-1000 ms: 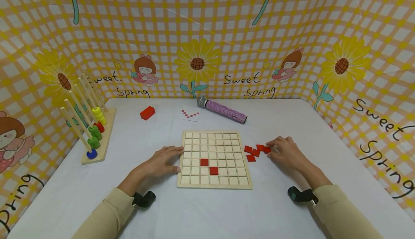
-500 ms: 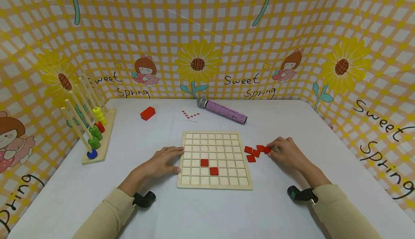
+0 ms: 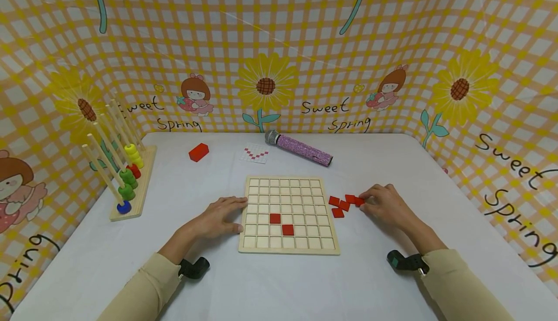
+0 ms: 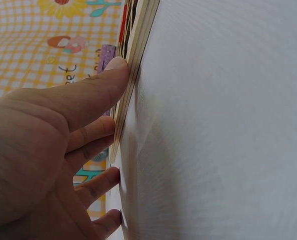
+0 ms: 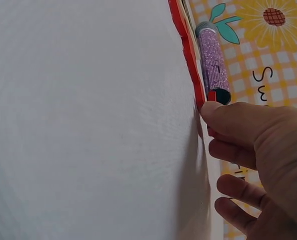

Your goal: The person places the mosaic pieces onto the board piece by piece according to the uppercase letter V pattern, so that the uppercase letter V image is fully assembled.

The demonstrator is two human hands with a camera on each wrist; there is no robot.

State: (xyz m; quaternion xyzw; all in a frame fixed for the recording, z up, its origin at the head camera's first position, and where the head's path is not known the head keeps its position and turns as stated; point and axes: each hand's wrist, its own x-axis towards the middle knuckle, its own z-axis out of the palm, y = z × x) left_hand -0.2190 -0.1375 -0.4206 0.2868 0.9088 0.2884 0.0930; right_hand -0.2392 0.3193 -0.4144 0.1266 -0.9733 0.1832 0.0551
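Observation:
In the head view, a wooden grid board (image 3: 300, 211) lies flat with two red square tiles set in its cells, one tile (image 3: 275, 218) diagonally above the other (image 3: 288, 230). My left hand (image 3: 218, 217) touches the board's left edge with thumb and fingertips, fingers loosely extended. Right of the board, several loose red tiles (image 3: 344, 206) lie in a cluster. At the cluster's right end, my right hand (image 3: 383, 206) pinches a red tile (image 5: 212, 96) between thumb and index finger. The right wrist view shows this tile standing on edge, partly hidden by the thumb.
Behind the board lie a small pattern card (image 3: 255, 153) with a V of pink squares, a glittery purple microphone (image 3: 305, 150) and a red block (image 3: 198, 152). A wooden peg stand (image 3: 140, 190) with coloured beads stands at the left. Patterned cloth (image 3: 266, 35) hangs around the table.
The right thumb and index finger have closed in on the rightmost red tile. The left hand, the board and the other tiles have kept their places.

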